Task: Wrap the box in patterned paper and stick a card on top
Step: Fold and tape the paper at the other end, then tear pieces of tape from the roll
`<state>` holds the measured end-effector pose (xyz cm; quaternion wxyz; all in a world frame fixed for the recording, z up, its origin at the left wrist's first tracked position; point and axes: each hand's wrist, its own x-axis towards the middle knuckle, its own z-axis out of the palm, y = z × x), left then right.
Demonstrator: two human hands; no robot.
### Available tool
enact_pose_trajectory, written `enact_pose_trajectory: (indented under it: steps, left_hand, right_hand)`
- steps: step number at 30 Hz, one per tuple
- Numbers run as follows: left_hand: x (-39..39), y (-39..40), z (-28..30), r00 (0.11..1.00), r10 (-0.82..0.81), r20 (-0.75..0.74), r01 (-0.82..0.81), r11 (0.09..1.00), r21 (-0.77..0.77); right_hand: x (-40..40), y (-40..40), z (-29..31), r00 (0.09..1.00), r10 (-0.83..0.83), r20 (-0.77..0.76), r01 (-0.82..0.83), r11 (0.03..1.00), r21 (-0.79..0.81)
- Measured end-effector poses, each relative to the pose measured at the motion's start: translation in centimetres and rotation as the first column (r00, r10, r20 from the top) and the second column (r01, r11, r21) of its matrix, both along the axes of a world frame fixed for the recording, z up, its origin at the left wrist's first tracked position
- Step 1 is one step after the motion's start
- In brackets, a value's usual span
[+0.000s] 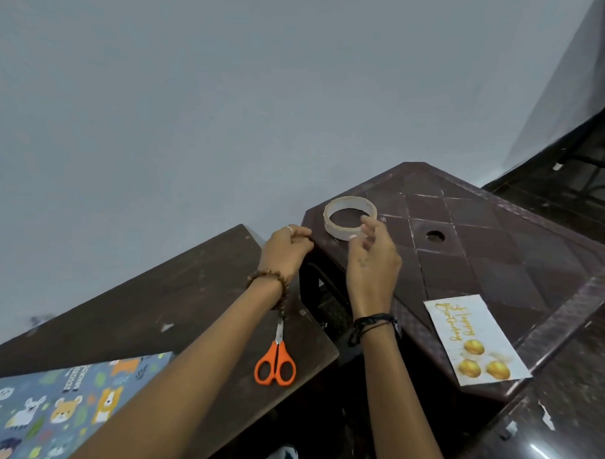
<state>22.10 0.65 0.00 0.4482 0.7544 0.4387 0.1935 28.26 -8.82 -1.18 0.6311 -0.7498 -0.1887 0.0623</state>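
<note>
Tape-drawing step, by appearance: the right hand [372, 257] pinches the tape roll [349, 218] on the far table [500, 243], the left hand [285, 252] grip is curled, contents indeterminate; next, cut a strip using the scissors [275, 359], paper [57, 409] near-left, card [476, 340] right.

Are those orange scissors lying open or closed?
Closed. The scissors lie flat on the wooden table, the handle loops side by side and the blades together as one strip.

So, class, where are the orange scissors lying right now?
The orange scissors lie on the dark wooden table, between the forearms, right of the patterned paper.
</note>
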Motion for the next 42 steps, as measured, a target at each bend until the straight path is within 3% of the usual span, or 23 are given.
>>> enact_pose_trajectory:
  steps: [3, 8, 11, 14, 18, 22, 27, 32, 37, 42]
  left_hand:
    - [-4.4, -1.1, -0.3, 0.988, -0.021, -0.155, 0.043, 0.989, 0.141]
    - [-11.4, -2.8, -1.7, 0.922, 0.034, -0.384, 0.014, 0.993, 0.121]
    - [-12.8, -4.4, -3.1, 0.903, -0.011, -0.430, 0.072, 0.989, 0.126]
    - [-12.5, -6.0, -4.1, 0.923, 0.005, -0.385, 0.057, 0.987, 0.150]
    - [-11.5, -7.2, -4.5, 0.975, 0.135, -0.175, -0.144, 0.989, -0.041]
    - [-9.6, -7.6, -3.7, 0.981, 0.193, 0.015, -0.190, 0.973, -0.129]
    - [-4.0, -6.7, -0.5, 0.957, 0.137, 0.257, -0.050, 0.947, -0.318]
    - [2.1, -6.4, 1.7, 0.943, -0.059, 0.326, 0.191, 0.900, -0.391]
    - [5.9, -5.2, -0.2, 0.968, -0.162, 0.192, 0.207, 0.947, -0.246]
    - [5.8, -5.6, -1.2, 0.977, -0.213, 0.026, 0.210, 0.974, 0.083]
  right_hand:
    - [-3.0, -1.4, -0.4, 0.991, 0.127, -0.048, -0.131, 0.987, -0.091]
    - [-7.8, -4.0, -2.5, 0.959, 0.262, -0.108, -0.282, 0.851, -0.442]
    - [-9.5, -4.9, -2.4, 0.955, 0.271, -0.118, -0.293, 0.812, -0.505]
    - [-10.7, -5.3, -2.2, 0.953, 0.289, -0.089, -0.292, 0.803, -0.520]
    - [-11.5, -5.4, -2.7, 0.939, 0.291, -0.184, -0.343, 0.827, -0.445]
    - [-10.5, -5.5, -3.1, 0.903, 0.239, -0.355, -0.322, 0.926, -0.195]
    - [-6.5, -5.8, -1.0, 0.960, 0.131, -0.247, -0.133, 0.991, 0.009]
    - [-1.2, -5.9, 0.0, 0.986, -0.044, -0.158, 0.051, 0.998, 0.035]
    - [1.9, -6.4, -0.6, 0.982, -0.067, -0.178, 0.062, 0.997, -0.036]
    - [2.3, -6.4, -1.1, 0.980, -0.046, -0.196, 0.036, 0.998, -0.051]
